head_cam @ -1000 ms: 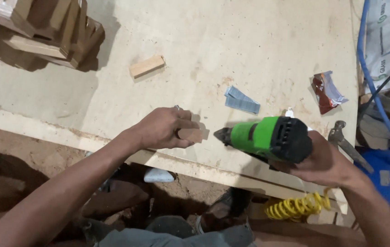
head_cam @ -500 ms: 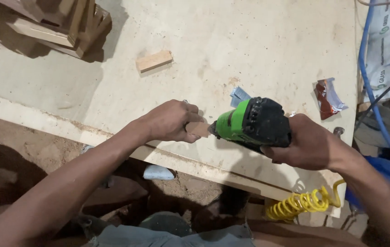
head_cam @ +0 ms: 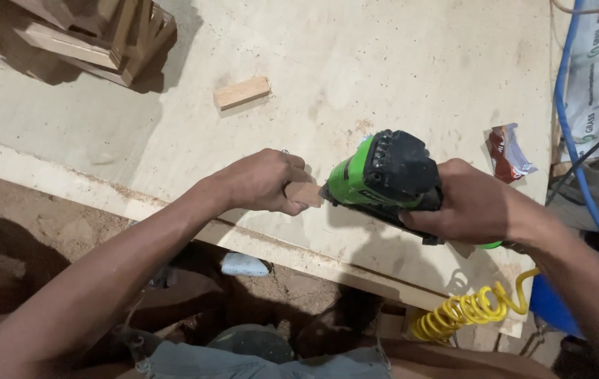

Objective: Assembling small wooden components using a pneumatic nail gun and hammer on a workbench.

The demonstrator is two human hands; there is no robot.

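My left hand grips a small wooden block just above the near edge of a plywood sheet. My right hand is wrapped around a green and black air nail gun, whose nose presses against the right end of the block. A yellow coiled air hose hangs from the gun's handle below the sheet's edge.
A second wooden block lies farther back on the sheet. Stacked wooden pieces stand at the top left. A small snack wrapper lies at the right, near a blue hose. Sawdust covers the floor below.
The nail gun has swung left and its nose now meets the block in my left hand. The blue thing that lay on the sheet is now hidden behind the gun.
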